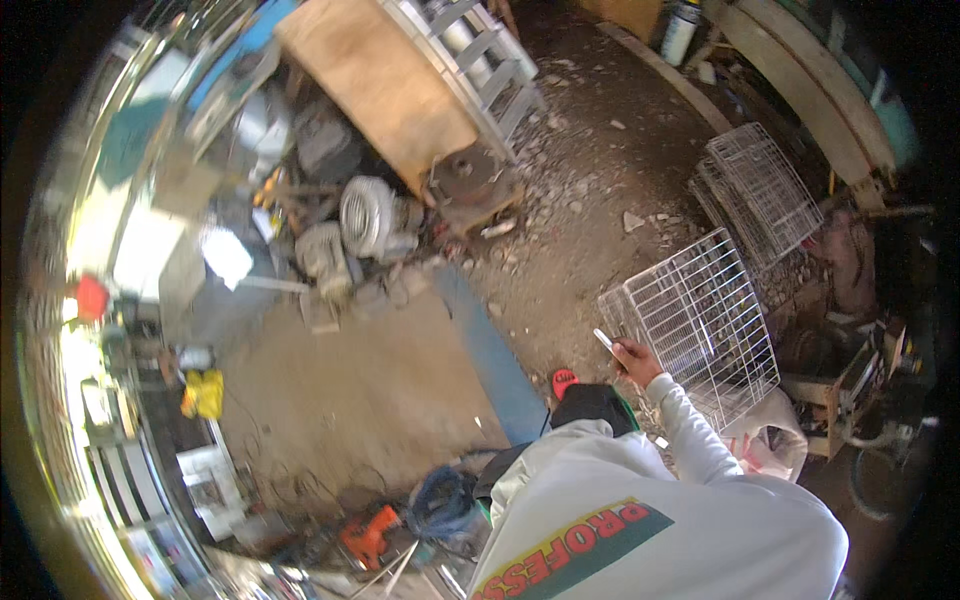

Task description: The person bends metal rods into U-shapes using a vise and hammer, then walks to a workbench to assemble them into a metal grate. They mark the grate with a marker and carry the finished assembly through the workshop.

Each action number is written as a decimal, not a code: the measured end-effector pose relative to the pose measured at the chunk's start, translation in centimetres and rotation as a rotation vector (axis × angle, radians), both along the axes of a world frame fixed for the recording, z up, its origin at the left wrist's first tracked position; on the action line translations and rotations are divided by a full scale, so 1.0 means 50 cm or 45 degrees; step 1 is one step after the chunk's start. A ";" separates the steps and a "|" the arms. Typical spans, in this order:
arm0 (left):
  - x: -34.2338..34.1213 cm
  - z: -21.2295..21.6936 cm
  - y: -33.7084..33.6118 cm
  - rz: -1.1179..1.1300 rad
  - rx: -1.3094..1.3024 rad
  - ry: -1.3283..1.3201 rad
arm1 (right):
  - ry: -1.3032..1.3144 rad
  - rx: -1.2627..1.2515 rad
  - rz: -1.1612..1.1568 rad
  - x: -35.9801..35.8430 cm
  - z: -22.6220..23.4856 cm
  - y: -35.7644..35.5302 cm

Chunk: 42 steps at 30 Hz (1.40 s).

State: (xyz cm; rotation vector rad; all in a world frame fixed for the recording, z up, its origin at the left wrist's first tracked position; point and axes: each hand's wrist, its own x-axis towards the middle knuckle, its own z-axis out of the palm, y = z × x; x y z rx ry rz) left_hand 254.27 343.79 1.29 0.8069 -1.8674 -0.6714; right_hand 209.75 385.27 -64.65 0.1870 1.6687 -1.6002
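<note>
My right hand (636,362), at the end of a white sleeve, is closed around a slim white object (603,339). The object pokes out past the fingers toward the upper left; its exact kind is too small to make out. Just beyond and beside the hand stands a white wire cage (705,320), and I cannot tell whether the hand touches it. My left hand does not show. Below the hand are my white top (640,540), dark clothing and one red-tipped shoe (564,380) on the ground.
Folded wire racks (765,190) lie farther right, near long wooden boards (800,70). Rubble covers the dirt floor (570,240). A wooden-topped bench (375,80) and an electric motor (368,215) stand at the far left; an orange tool (370,537) and blue coil (440,505) lie nearer.
</note>
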 end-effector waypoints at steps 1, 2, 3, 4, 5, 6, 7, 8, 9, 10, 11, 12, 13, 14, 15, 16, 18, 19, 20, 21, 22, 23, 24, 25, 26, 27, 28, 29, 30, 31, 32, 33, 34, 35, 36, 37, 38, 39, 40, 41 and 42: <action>-0.078 -0.005 -0.047 -0.223 0.019 0.015 | 0.029 -0.094 -0.104 -0.041 -0.014 0.013; -0.156 -0.005 -0.076 -0.414 0.025 0.004 | 0.085 -0.208 -0.170 -0.075 0.019 0.001; -0.238 -0.015 -0.111 -0.611 0.048 -0.003 | 0.109 -0.155 -0.192 -0.117 0.039 0.002; -0.323 -0.024 -0.142 -0.804 0.072 -0.014 | 0.129 -0.102 -0.212 -0.163 0.057 -0.001; -0.412 -0.039 -0.166 -0.997 0.104 -0.023 | 0.147 -0.039 -0.231 -0.206 0.072 0.008; -0.487 -0.051 -0.175 -1.164 0.134 -0.033 | 0.077 -0.064 -0.344 -0.246 0.148 -0.014; -0.566 -0.056 -0.184 -1.185 0.332 0.109 | 0.105 -0.038 -0.349 -0.281 0.137 -0.020; -0.659 -0.085 -0.189 -1.060 0.235 0.097 | 0.147 0.010 -0.370 -0.317 0.137 -0.011; -0.760 -0.125 -0.190 -0.936 0.153 0.093 | 0.194 0.073 -0.392 -0.354 0.138 0.005; -0.886 -0.149 -0.185 -1.114 0.324 0.091 | 0.343 0.368 -0.408 -0.380 0.144 0.027; -1.019 -0.158 -0.169 -1.295 0.475 0.084 | 0.386 0.398 -0.482 -0.398 0.130 0.044; -1.126 -0.157 -0.159 -1.456 0.610 0.072 | 0.433 0.409 -0.538 -0.417 0.100 0.048; -1.195 -0.147 -0.180 -1.595 0.522 -0.042 | 0.478 0.388 -0.567 -0.449 0.075 0.030; -1.283 -0.151 -0.190 -1.837 0.760 -0.085 | 0.426 0.390 -0.571 -0.477 0.074 0.019; -1.355 -0.179 -0.193 -1.580 0.756 -0.031 | 0.370 0.401 -0.586 -0.502 0.075 0.016; -1.430 -0.210 -0.198 -1.333 0.762 0.023 | 0.321 0.466 -0.592 -0.528 0.063 0.026; -1.573 -0.240 -0.180 -0.888 0.494 0.079 | 0.166 0.356 -0.713 -0.581 0.017 0.025; -1.692 -0.258 -0.179 -1.231 0.551 0.013 | 0.080 0.252 -0.855 -0.602 -0.006 0.062; -1.809 -0.258 -0.171 -1.564 0.591 -0.094 | -0.115 0.121 -0.916 -0.610 -0.035 0.102; -1.918 -0.258 -0.158 -1.903 0.618 -0.204 | -0.304 -0.019 -0.979 -0.622 -0.059 0.145; -2.018 -0.255 -0.131 -1.990 0.665 -0.182 | -0.491 -0.185 -1.046 -0.639 -0.088 0.174; -2.104 -0.253 -0.107 -2.029 0.695 -0.209 | -0.341 0.144 -0.662 -0.693 -0.031 0.123; -2.185 -0.250 -0.090 -2.019 0.690 -0.291 | -0.182 0.478 -0.277 -0.773 0.089 0.055; -2.274 -0.255 -0.070 -2.007 0.735 -0.266 | -0.118 0.634 -0.181 -0.816 0.125 0.071; -2.351 -0.260 -0.058 -1.986 0.776 -0.266 | -0.056 0.661 -0.156 -0.874 0.145 0.082; -2.427 -0.276 -0.051 -1.970 0.846 -0.295 | -0.022 0.646 -0.210 -0.928 0.170 0.098; -2.501 -0.290 -0.053 -1.959 0.852 -0.310 | 0.005 0.628 -0.248 -1.003 0.191 0.108; -2.567 -0.296 -0.058 -1.939 0.831 -0.309 | 0.015 0.601 -0.288 -1.087 0.205 0.114; -2.649 -0.316 -0.062 -1.931 0.831 -0.321 | -0.015 0.589 -0.344 -1.163 0.220 0.130; -2.736 -0.320 -0.026 -2.004 0.812 -0.308 | -0.033 0.571 -0.479 -1.236 0.234 0.160; -2.810 -0.328 -0.014 -2.004 0.793 -0.292 | -0.100 0.497 -0.561 -1.328 0.226 0.179; -2.883 -0.337 -0.006 -1.996 0.767 -0.271 | -0.205 0.382 -0.641 -1.435 0.211 0.191; -2.955 -0.356 0.014 -1.837 0.755 -0.164 | -0.345 0.243 -0.693 -1.540 0.183 0.206; -3.038 -0.363 0.017 -1.901 0.777 -0.165 | -0.503 0.119 -0.762 -1.631 0.154 0.222; -3.118 -0.366 0.010 -1.942 0.802 -0.171 | -0.519 0.094 -0.776 -1.726 0.139 0.219; -3.192 -0.383 0.002 -1.792 0.913 -0.036 | -0.493 0.120 -0.758 -1.820 0.127 0.213; -3.266 -0.395 -0.008 -1.630 1.004 0.095 | -0.407 0.205 -0.700 -1.910 0.110 0.197; -3.340 -0.400 -0.007 -1.599 1.004 0.126 | -0.313 0.301 -0.647 -1.985 0.100 0.186; -3.410 -0.404 -0.013 -1.554 0.998 0.158 | -0.239 0.389 -0.577 -2.053 0.091 0.178; -3.475 -0.405 -0.022 -1.522 1.001 0.215 | -0.159 0.469 -0.520 -2.124 0.086 0.198; -3.537 -0.404 -0.042 -1.372 0.954 0.284 | -0.126 0.500 -0.464 -2.187 0.068 0.191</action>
